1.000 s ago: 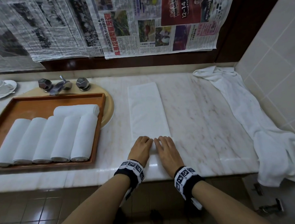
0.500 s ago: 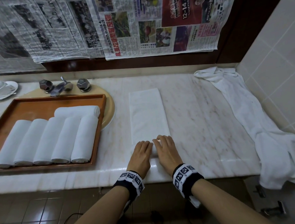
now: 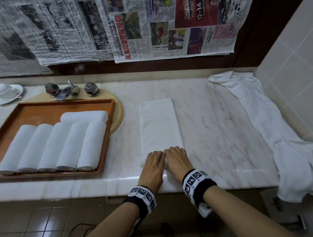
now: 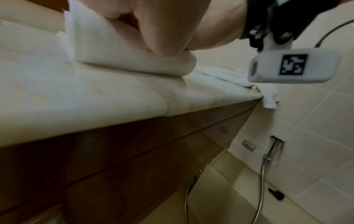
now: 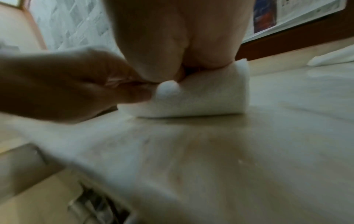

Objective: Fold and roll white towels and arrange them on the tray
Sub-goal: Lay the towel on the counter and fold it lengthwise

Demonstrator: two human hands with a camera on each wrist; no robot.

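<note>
Hands side by side near the tabletop's [image 3: 215,133] front edge, left hand [image 3: 153,166] and right hand [image 3: 178,162] curl over the rolled near end of a folded white towel strip [image 3: 159,125]. The roll has advanced away from the edge over the past second; rolling appears barely begun, with most of the strip flat ahead. Bare marble flanks it. Left, a wooden tray [image 3: 109,124] holds six rolled white towels [image 3: 51,146], its far part free; right, a loose white towel [image 3: 271,129] drapes off the edge.
</note>
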